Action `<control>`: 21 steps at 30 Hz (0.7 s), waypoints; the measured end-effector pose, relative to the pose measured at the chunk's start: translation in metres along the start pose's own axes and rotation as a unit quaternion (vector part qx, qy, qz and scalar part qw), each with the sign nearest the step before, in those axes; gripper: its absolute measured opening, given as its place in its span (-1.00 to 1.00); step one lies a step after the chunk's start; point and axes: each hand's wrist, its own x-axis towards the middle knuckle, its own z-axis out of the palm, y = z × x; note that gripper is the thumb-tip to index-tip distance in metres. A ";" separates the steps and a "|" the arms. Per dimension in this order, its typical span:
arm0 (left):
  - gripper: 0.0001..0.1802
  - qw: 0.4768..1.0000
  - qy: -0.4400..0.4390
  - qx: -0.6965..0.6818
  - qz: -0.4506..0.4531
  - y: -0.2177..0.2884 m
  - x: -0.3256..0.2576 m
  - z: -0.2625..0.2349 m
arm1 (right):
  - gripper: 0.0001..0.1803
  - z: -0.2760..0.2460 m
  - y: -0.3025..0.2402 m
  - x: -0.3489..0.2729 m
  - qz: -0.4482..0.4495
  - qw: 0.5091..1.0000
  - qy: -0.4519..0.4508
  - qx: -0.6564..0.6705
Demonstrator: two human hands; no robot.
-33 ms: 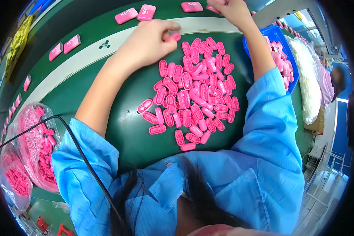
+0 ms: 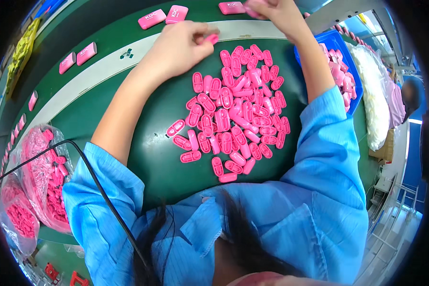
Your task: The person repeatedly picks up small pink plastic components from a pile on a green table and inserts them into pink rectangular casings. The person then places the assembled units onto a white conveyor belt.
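My left hand [image 2: 178,50] is over the near edge of the white curved rail, thumb and finger closed on a small pink oval cap [image 2: 211,39]. Farther off to the right, my right hand [image 2: 282,15] grips a light pink rounded case [image 2: 258,8], partly hidden by the fingers and blurred. Beside it, beyond the rail, lies another pink case [image 2: 232,8] with white lettering. Two more, a tilted pink case [image 2: 152,19] and one next to it [image 2: 177,15], rest past my left hand. A loose heap of pink oval caps [image 2: 222,120] spreads between my forearms, many with hollow sides up.
The green table [image 2: 162,171] carries the heap, with the white rail [image 2: 95,82] curving behind it. At right stands a blue bin [image 2: 355,71] of pink cases. A clear bag [image 2: 31,162] of pink parts sits at left, crossed by a black cable [image 2: 97,178].
My right hand and its case have moved slightly left, toward the case on the far strip. My left hand has shifted a little away from me with its cap.
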 end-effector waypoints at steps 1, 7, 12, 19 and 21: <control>-0.64 0.995 0.014 -0.090 -0.046 0.002 0.001 0.003 | -0.57 0.007 -0.005 -0.012 -0.003 0.993 -0.062 0.102; -0.50 0.906 0.030 -0.410 -0.107 -0.026 0.013 0.024 | -0.57 0.053 -0.021 -0.054 0.044 0.949 -0.119 0.289; -0.44 0.886 0.028 -0.444 -0.132 -0.022 0.012 0.017 | -0.62 0.058 -0.011 -0.057 0.057 0.941 -0.098 0.318; -0.46 0.907 0.097 -0.394 -0.114 -0.025 0.013 0.020 | -0.71 0.065 -0.005 -0.061 0.069 0.921 -0.108 0.368; -0.58 0.917 0.086 -0.370 -0.121 -0.017 0.009 0.012 | -0.70 0.062 -0.006 -0.060 0.067 0.906 -0.111 0.402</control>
